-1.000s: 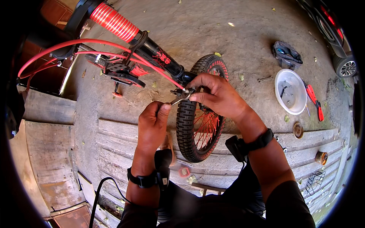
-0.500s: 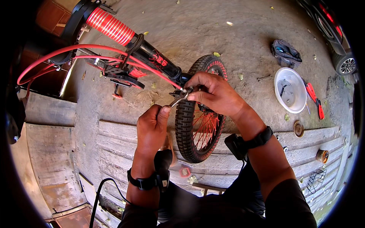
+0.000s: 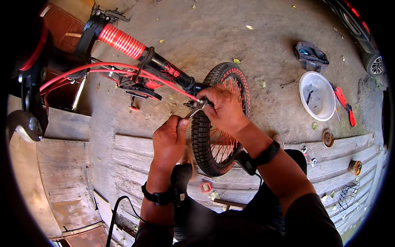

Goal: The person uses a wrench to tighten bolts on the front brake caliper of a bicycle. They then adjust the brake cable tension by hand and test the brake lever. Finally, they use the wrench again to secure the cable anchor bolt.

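A bicycle's front end leans in from the upper left, its black fork (image 3: 166,68) running down to a knobby-tyred wheel (image 3: 201,142) with red spokes. My left hand (image 3: 168,138) is closed round the shank of a metal wrench (image 3: 192,113), thumb along it. The wrench's jaw sits at a small brake fitting (image 3: 201,101) above the tyre, where a red cable (image 3: 173,86) ends. Around that same fitting, my right hand (image 3: 227,108) is closed, with thumb and fingers pinching it next to the jaw. My right fingertips are partly hidden.
A white basin (image 3: 316,108) holding small parts stands at right, with a red-handled cutter (image 3: 345,106) beside it. Behind them are a dark tool bag (image 3: 311,55) and a parked car (image 3: 362,37). A brake lever (image 3: 25,127) juts in at far left. Wooden planks (image 3: 135,162) lie below.
The view has shifted, so the handlebar and brake lever now show at left. My left hand has come slightly closer to the fitting, and the wrench's jaw shows more plainly.
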